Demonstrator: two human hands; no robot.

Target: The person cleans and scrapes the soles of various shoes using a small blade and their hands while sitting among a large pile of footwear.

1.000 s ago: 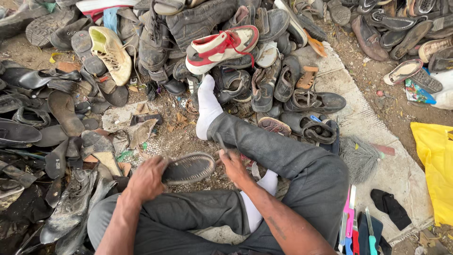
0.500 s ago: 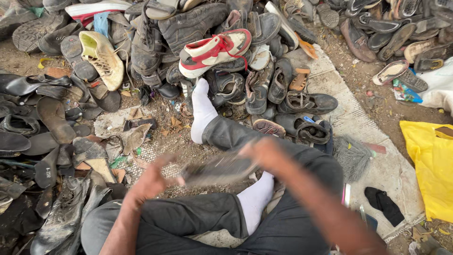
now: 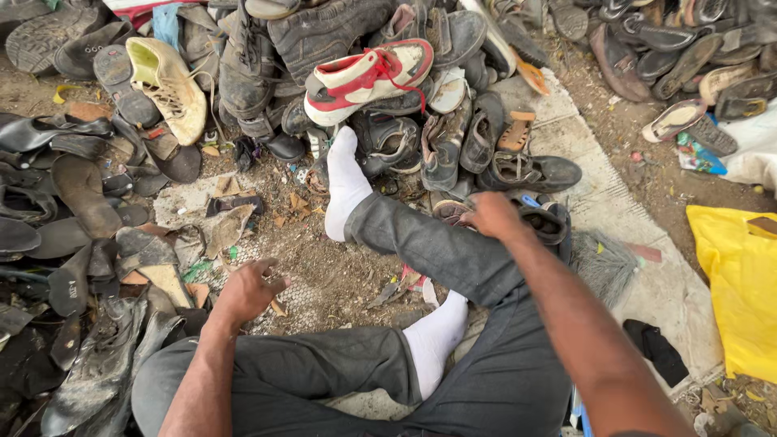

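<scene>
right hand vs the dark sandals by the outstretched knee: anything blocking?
Nothing visible. The right hand is already at the dark sandals past the grey trouser leg; whether it grips one, I cannot tell.

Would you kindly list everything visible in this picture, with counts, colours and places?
Red-and-white sneaker: one, atop the shoe pile, top centre.
Cream worn sneaker: one, upper left.
Dark worn shoes and sandals: many, black and brown, heaped across the top and left.
Dark strapped sandal: one, under the right hand.
Yellow plastic sheet: one, right edge.
Woven grey mat: one, on the ground, right of the legs.
White socks: two, on the feet.
Left hand: over littered ground, holding nothing.
Right hand: on the sandal.
</scene>
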